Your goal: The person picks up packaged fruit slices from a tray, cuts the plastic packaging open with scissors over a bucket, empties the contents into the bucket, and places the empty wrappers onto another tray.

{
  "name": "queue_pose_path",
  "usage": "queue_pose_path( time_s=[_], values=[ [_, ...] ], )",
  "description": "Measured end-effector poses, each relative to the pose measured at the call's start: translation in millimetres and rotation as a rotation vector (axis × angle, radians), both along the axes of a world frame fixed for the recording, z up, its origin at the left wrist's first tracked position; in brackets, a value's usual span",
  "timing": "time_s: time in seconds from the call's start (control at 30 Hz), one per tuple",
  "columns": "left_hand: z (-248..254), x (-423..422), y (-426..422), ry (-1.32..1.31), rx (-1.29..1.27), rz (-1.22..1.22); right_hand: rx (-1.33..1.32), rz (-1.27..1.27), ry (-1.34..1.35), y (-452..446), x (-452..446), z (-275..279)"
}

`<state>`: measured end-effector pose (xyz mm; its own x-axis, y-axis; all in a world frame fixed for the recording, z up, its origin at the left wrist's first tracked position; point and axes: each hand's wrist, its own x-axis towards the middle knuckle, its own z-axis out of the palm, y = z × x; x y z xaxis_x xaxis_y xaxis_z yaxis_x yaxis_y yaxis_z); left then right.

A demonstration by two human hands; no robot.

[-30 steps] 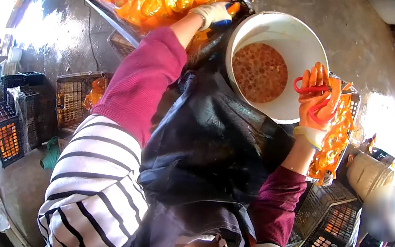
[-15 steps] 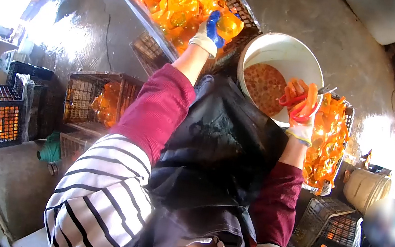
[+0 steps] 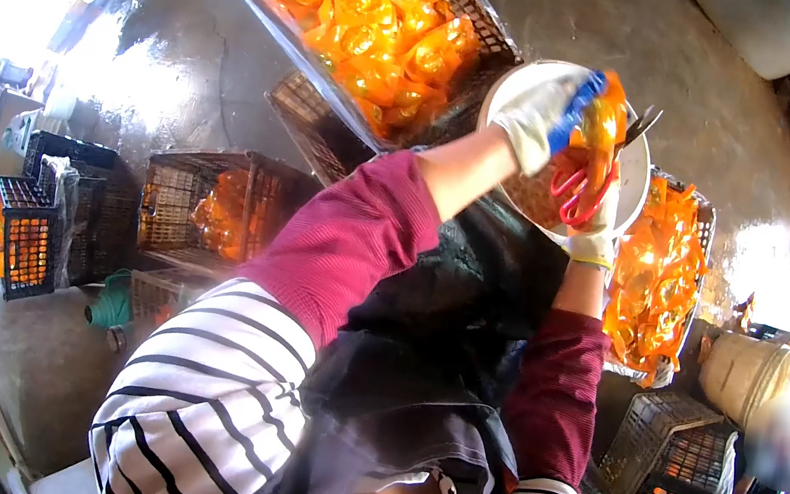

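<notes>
My left hand (image 3: pixel 533 125), in a white and blue glove, is closed on a glossy, soft-looking orange piece (image 3: pixel 602 125) whose kind I cannot make out. It is over the white bucket (image 3: pixel 634 185), close beside my right hand (image 3: pixel 599 218). My right hand, in a glove with orange fingers, grips red-handled scissors (image 3: pixel 577 200); their blades point up and to the right, by the orange piece. My hands partly cover the bucket and its reddish-brown contents. At the upper left, a plastic-lined crate (image 3: pixel 298 60) holds many similar orange pieces.
Right of the bucket stands another lined crate (image 3: pixel 709 229) filled with thin-looking orange pieces. A crate (image 3: pixel 151 203) lies at the left, with more black crates (image 3: pixel 29 246) farther out. At the lower right are more crates (image 3: pixel 680 449) and a pale round container (image 3: pixel 746 375).
My left hand has moved right, from the upper crate to over the bucket, carrying an orange piece. My right hand has shifted slightly left, still holding the scissors.
</notes>
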<state>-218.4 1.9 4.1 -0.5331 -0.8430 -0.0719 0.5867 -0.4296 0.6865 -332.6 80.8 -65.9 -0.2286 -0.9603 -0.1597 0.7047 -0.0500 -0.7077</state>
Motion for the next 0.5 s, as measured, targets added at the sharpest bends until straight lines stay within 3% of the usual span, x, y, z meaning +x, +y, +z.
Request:
queue_pose_path(
  time_s=[0.03, 0.07, 0.1, 0.17, 0.2, 0.27, 0.3, 0.33, 0.37, 0.4, 0.43, 0.47, 0.5],
  values=[
    [-7, -15, 8, -0.114, 0.085, 0.013, 0.008, -0.088, -0.117, 2, -6, -10],
    [-15, -26, 17, -0.002, 0.059, 0.017, -0.077, 0.111, -0.139, 7, -21, -16],
    [-8, -30, 26, -0.016, 0.042, 0.007, -0.044, 0.067, -0.115, 6, -23, -14],
    [-7, -41, 37, -0.471, -0.276, 0.156, 0.022, -0.209, 0.005, 5, -14, -16],
    [-11, -46, 38, -0.542, -0.449, 0.251, 0.129, -0.102, -0.052, 3, -20, -19],
    [-20, -45, 34, -0.513, -0.449, 0.230, 0.081, -0.144, -0.064, -2, -18, -31],
    [-15, -40, 30, -0.408, -0.279, 0.163, 0.057, -0.171, -0.070, -4, -16, -28],
    [-10, -34, 25, -0.306, -0.099, 0.114, 0.118, -0.022, 0.002, -5, -21, -31],
    [-10, -26, 24, -0.092, -0.043, 0.106, 0.081, 0.120, -0.105, -5, -24, -35],
    [3, -10, 19, -0.241, -0.133, 0.169, 0.179, 0.048, 0.001, -1, -4, -9],
    [3, 2, 12, -0.179, 0.191, 0.081, 0.219, 0.018, 0.076, 2, 2, 4],
    [0, 11, -4, -0.377, 0.065, 0.256, 0.245, -0.008, 0.134, 4, 4, 13],
    [-18, 17, -34, -0.185, 0.002, 0.367, 0.254, -0.024, 0.182, 5, 4, 19]
  ],
)
